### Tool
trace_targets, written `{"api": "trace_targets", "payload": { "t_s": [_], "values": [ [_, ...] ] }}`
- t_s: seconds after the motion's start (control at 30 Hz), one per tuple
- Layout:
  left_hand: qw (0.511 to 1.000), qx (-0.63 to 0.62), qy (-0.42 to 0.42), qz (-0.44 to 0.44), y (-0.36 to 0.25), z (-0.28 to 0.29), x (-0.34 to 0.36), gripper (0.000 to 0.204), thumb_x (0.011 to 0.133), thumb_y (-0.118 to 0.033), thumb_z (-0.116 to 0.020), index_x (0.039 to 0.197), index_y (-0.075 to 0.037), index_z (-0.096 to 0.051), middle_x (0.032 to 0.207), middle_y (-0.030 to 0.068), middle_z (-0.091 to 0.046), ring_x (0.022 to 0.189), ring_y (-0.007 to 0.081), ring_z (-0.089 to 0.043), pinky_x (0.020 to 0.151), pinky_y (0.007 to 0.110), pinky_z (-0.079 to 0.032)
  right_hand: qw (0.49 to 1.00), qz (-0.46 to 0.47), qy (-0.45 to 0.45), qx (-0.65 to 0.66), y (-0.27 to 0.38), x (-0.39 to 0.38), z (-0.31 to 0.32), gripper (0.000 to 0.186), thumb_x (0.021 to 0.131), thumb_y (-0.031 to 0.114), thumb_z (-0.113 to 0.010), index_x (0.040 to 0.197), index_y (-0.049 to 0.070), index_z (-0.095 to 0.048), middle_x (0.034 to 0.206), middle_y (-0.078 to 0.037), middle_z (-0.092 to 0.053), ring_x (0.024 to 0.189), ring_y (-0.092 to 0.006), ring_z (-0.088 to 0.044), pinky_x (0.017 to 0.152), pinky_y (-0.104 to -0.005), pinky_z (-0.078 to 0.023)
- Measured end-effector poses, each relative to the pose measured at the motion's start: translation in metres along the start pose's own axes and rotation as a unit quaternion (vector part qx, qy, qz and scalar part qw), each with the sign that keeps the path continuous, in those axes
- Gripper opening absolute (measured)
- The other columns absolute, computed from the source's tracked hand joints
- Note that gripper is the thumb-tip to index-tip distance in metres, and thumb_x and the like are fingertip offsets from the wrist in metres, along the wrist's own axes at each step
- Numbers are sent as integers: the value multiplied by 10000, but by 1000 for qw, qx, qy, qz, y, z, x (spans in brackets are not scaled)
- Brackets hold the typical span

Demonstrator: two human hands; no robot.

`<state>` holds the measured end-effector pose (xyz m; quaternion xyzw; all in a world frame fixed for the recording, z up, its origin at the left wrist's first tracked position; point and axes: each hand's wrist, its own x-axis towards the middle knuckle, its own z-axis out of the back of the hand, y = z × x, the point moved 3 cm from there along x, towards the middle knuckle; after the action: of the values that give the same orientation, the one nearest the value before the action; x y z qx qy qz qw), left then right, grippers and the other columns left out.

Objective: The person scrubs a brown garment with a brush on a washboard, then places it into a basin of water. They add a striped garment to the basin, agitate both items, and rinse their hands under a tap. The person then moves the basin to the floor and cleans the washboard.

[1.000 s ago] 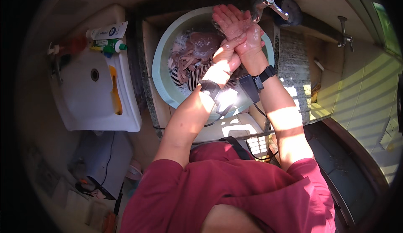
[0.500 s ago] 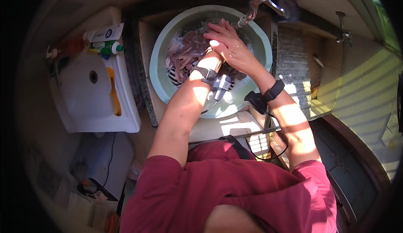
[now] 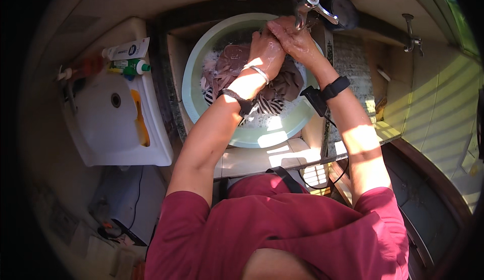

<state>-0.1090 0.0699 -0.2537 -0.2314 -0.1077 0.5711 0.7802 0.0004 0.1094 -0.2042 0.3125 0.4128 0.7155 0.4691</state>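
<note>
The laundry (image 3: 287,81), mauve cloth with striped cloth (image 3: 269,106) toward the near side, lies in sudsy water in the pale green basin (image 3: 187,83); both forearms cover parts of it, and the number of pieces cannot be determined. The left hand (image 3: 266,52) and the right hand (image 3: 296,40), wet, press against each other over the basin's far right edge, just beneath the tap (image 3: 302,10). The fingers overlap and are partly hidden, so whether either hand is open or closed cannot be told; nothing is seen gripped. Any flow at the spout is hard to make out behind the right hand. A black strap (image 3: 235,98) circles the left wrist; a second strap (image 3: 337,87), bearing a dark box, circles the right. Behind the tap, a dark round object (image 3: 343,14) is too shadowed to identify. At the far right corner of the white sink (image 3: 165,151) lie a white tube (image 3: 128,51) and a green tube (image 3: 130,67); a reddish item (image 3: 89,67) at its far left corner is blurred.
</note>
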Motion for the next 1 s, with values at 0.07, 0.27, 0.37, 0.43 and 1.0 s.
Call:
{"api": "trace_targets", "payload": {
  "t_s": [0.07, 0.27, 0.37, 0.43, 1.0],
  "values": [
    [995, -86, -30, 46, 15, 3, -1, 240, 929, -133, -655, 1117, 6, -711, 984, 266, -735, 883, 514, -678, 808, 503, -586, 999, -13, -24, -18, -19, 6, -9, 212, 1005, 193, -701, 1076, 1, -759, 963, -136, -755, 843, -279, -708, 765, -378, -557],
    [759, -579, 30, 295, 44, -28, -14, 217, 1060, -80, -552, 1131, 21, -730, 976, 117, -783, 850, 240, -768, 703, 341, -613, 890, -291, 1, 351, -18, 14, -33, 180, 987, 140, -698, 1015, -25, -765, 808, -63, -722, 724, -130, -668, 646, -293, -544],
    [698, -628, 15, 344, 56, -42, -23, 211, 1049, -47, -530, 1143, 10, -711, 1030, 138, -780, 869, 265, -770, 714, 381, -640, 962, -227, 43, 145, -4, 25, -42, 214, 981, 178, -710, 1009, -29, -758, 825, -115, -745, 718, -198, -712, 651, -326, -570],
    [665, -648, -8, 371, 57, -39, -26, 209, 1053, -49, -523, 1142, 12, -702, 1042, 145, -778, 886, 271, -769, 729, 388, -649, 988, -117, 93, -28, -9, 32, -39, 185, 963, 170, -711, 1048, 13, -756, 839, -135, -745, 743, -278, -717, 652, -374, -553],
    [555, -813, -7, 173, -13, -23, 62, 239, 1060, -125, -618, 1209, 59, -648, 1136, 240, -737, 990, 354, -757, 853, 469, -661, 976, -76, 30, -202, 42, -43, 109, 234, 900, -61, -659, 1111, -10, -748, 854, -191, -745, 784, -280, -752, 729, -366, -578]
  ]
}}
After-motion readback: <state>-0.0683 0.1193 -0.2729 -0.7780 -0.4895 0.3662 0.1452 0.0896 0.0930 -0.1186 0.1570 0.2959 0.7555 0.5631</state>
